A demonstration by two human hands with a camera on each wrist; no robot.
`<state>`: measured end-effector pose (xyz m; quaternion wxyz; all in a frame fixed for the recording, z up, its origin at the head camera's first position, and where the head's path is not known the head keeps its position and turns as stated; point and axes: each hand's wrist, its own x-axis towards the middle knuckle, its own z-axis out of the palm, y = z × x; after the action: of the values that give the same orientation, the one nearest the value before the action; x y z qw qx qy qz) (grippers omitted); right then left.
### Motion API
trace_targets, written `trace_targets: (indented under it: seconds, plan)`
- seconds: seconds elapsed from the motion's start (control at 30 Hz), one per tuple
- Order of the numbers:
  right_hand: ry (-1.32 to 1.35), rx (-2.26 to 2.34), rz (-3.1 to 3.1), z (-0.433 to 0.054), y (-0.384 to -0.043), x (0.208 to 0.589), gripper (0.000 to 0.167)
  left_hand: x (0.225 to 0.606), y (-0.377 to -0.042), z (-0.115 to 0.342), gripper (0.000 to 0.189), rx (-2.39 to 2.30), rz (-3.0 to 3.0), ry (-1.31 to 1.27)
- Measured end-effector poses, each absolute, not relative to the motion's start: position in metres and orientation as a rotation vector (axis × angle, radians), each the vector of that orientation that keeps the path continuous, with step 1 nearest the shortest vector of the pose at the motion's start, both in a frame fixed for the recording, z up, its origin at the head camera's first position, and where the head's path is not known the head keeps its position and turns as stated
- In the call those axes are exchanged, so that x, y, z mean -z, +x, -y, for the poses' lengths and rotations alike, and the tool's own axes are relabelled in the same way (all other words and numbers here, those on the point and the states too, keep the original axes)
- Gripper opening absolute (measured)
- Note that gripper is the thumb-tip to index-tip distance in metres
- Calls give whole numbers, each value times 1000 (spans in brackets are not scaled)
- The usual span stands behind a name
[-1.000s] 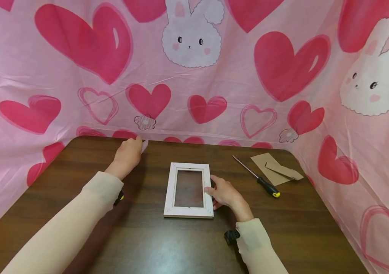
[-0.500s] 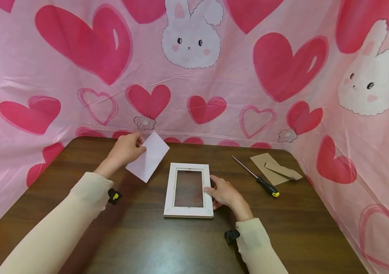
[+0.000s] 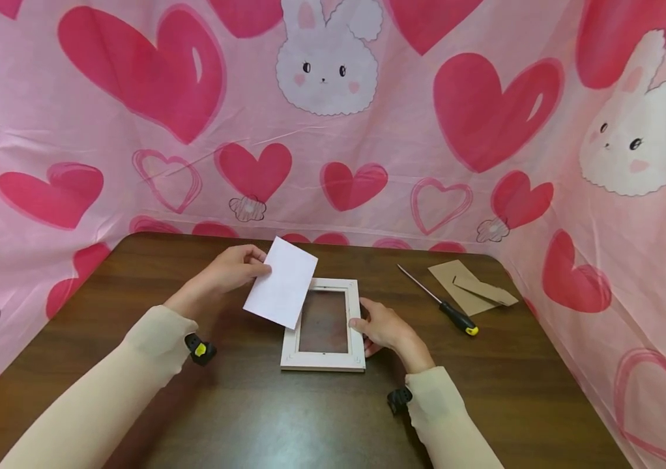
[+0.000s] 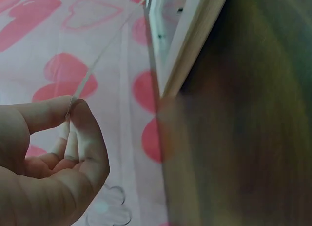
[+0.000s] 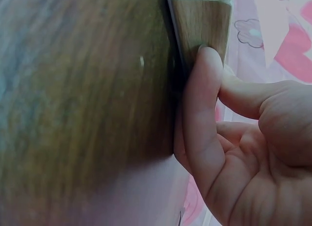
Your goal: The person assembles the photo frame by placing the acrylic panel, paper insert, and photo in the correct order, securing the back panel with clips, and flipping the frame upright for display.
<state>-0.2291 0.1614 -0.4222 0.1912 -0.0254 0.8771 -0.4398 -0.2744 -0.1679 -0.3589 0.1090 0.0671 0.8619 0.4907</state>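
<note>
My left hand [image 3: 230, 270] pinches a white sheet of paper [image 3: 281, 283] by its left edge, thumb on top. The sheet is tilted above a white picture frame [image 3: 321, 361] and covers the frame's upper left part. In the left wrist view the paper [image 4: 92, 72] appears edge-on, leaving the fingertips of the left hand [image 4: 58, 172]. Flat on the table lies the frame, its window bare of any backing. My right hand [image 3: 388, 327] holds its right side, thumb over the top face. The right wrist view shows a fingertip against the frame's wood-coloured side [image 5: 202, 26].
To the right of the frame lies a screwdriver [image 3: 456, 318] with a black and yellow handle. Beside it rests a brown backing board [image 3: 446, 270] with a stand flap [image 3: 482, 291]. A pink patterned cloth [image 3: 391, 143] surrounds the brown table [image 3: 286, 417].
My left hand has brought the paper from the table's far left edge rightward, until it overlaps the frame in view. The right hand and the frame stay in place.
</note>
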Motion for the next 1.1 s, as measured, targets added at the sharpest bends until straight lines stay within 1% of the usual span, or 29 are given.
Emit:
trace_targets:
  seconds: [0.2,0.5,0.67,0.83,0.97,1.1]
  plan:
    - [-77,1219,-2459,-161,-230,422,68,378,-269,149,30,-1582,-2337,169]
    - [-61,1180,-2451,-162,-231,421,71,400,-263,120,33,-1573,-2291,121]
    - [-45,1171,-2441,-163,-231,420,72,404,-260,109,39,-1571,-2304,124]
    - [-39,1173,-2439,-162,-230,419,72,407,-258,102,40,-1467,-2451,172]
    - [-47,1176,-2440,-162,-230,419,72,410,-256,99,49,-1303,-2646,244]
    - [-48,1179,-2443,-161,-229,419,71,414,-256,95,67,-1190,-2766,282]
